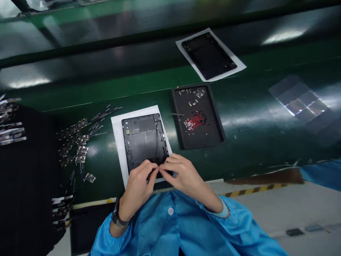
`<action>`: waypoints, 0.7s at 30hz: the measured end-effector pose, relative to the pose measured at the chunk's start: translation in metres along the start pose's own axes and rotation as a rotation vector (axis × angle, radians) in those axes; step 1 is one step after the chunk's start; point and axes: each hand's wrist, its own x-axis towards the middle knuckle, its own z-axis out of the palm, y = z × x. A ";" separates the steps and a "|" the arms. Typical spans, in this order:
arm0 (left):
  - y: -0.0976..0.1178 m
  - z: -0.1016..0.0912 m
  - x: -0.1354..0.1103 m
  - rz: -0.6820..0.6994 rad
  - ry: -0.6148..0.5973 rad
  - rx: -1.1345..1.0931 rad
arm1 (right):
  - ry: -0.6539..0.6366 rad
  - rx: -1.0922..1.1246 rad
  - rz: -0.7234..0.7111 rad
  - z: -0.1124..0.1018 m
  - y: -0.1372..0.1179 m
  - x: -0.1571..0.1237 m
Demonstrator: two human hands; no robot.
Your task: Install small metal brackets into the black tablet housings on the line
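A black tablet back housing (pixel 145 140) lies on a white sheet (pixel 118 142) in front of me, its inside facing up. Over its near edge, my left hand (pixel 141 179) and my right hand (pixel 182 172) meet, thumbs and fingers pinched together at one spot. Whatever the fingertips hold is too small to make out. A thin dark cable (pixel 157 140) runs along the right part of the housing towards my fingers. The near edge of the housing is partly hidden under both hands.
Right of the housing stands a black tray (pixel 217 124) with red-and-black wires (pixel 195 121) and small boards. Another housing (pixel 209 55) rests on paper farther back. Small circuit boards (pixel 81 154) and strips lie to the left, clear film sheets (pixel 301 96) to the right.
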 end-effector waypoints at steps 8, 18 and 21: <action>-0.002 0.002 0.003 0.010 -0.010 -0.034 | -0.009 0.121 0.053 -0.007 -0.002 0.000; -0.004 0.010 0.003 -0.339 0.273 -0.475 | 0.027 0.266 0.071 -0.008 0.000 0.000; -0.003 0.014 0.003 -0.391 0.305 -0.553 | 0.027 0.275 0.070 -0.007 0.000 0.001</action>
